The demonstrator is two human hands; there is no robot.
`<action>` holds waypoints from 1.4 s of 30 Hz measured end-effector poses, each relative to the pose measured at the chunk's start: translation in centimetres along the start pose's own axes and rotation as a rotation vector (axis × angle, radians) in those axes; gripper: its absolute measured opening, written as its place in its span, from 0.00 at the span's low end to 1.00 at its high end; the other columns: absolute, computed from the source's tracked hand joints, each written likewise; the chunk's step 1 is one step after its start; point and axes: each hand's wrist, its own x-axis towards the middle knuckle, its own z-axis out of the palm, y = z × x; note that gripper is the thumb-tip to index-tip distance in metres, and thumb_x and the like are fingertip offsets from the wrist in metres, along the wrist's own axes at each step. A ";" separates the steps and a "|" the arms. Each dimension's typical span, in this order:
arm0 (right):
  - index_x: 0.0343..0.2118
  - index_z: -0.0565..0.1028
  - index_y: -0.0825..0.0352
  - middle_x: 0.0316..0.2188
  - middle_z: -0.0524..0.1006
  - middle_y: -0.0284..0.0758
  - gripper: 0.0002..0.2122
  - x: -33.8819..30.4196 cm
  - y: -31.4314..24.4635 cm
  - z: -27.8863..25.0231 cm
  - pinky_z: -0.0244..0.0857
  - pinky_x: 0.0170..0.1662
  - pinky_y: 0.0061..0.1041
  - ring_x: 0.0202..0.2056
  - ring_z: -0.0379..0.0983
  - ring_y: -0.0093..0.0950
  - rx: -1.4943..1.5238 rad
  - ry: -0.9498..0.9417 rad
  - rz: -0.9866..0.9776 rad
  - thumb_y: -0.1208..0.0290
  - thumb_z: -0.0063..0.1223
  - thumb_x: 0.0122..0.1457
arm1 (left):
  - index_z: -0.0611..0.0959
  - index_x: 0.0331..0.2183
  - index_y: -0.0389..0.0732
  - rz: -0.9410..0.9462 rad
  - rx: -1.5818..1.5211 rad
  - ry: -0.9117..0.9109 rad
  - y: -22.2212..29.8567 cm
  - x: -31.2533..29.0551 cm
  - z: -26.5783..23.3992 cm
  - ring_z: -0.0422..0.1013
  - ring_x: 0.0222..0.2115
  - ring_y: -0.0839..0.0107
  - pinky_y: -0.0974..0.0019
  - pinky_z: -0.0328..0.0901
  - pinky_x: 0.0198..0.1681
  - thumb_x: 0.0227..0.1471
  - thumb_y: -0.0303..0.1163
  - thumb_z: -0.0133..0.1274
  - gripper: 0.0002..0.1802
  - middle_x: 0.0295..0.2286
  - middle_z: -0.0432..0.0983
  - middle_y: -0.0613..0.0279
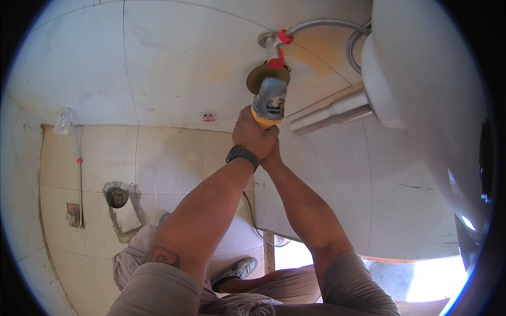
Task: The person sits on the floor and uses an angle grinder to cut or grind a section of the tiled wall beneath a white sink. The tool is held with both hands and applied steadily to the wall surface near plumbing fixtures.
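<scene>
An angle grinder with a grey head and yellow body points away from me toward the tiled wall. My left hand, with a dark watch on the wrist, is wrapped round its body close behind the head. My right hand grips it lower down and is mostly hidden behind the left. The round brownish disc is right at the wall, just below a metal angle valve with a red handle. Whether the disc touches the tile or valve cannot be made out.
A braided hose runs from the valve toward a white basin on the right. A metal drain pipe juts out from it near the grinder. On the left are a hanging hose and a floor hole. A cord trails below my arms.
</scene>
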 end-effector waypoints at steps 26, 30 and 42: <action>0.50 0.77 0.67 0.47 0.83 0.44 0.25 0.0 0.3 1.0 0.74 0.53 0.39 0.52 0.80 0.44 -0.056 0.128 -0.040 0.63 0.73 0.52 | 0.73 0.50 0.35 -0.054 0.062 -0.110 0.6 0.2 -0.8 0.77 0.47 0.42 0.44 0.72 0.52 0.43 0.41 0.65 0.35 0.46 0.77 0.44; 0.51 0.76 0.67 0.47 0.83 0.44 0.26 0.0 0.6 1.4 0.74 0.53 0.38 0.51 0.81 0.43 0.046 0.120 0.045 0.63 0.74 0.51 | 0.73 0.51 0.35 -0.043 0.059 -0.110 0.6 0.2 -0.9 0.76 0.47 0.42 0.44 0.72 0.52 0.43 0.41 0.66 0.35 0.46 0.77 0.44; 0.52 0.75 0.68 0.51 0.81 0.44 0.27 0.1 -0.1 0.7 0.73 0.56 0.38 0.55 0.79 0.42 0.080 0.126 0.032 0.63 0.75 0.51 | 0.72 0.51 0.36 -0.017 0.069 -0.096 0.7 0.4 -0.4 0.76 0.48 0.43 0.45 0.73 0.51 0.43 0.41 0.67 0.36 0.46 0.76 0.44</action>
